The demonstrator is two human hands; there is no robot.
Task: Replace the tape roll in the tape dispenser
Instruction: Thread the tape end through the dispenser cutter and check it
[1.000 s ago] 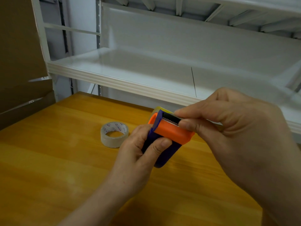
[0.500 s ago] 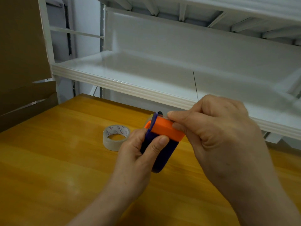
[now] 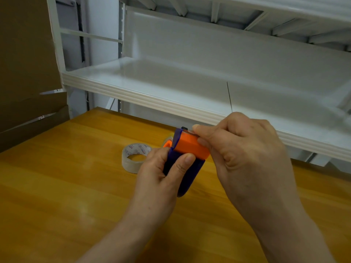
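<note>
On the wooden table, both hands grip the tape dispenser: left hand low, right hand pinching its top; tape roll just left.

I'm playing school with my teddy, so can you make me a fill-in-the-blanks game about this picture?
1. The left hand and right hand both hold the ____.
2. The dispenser has a top part coloured ____.
3. The roll lies on the table, on the dispenser's ____ side.
Missing words: dispenser; orange; left.
</note>
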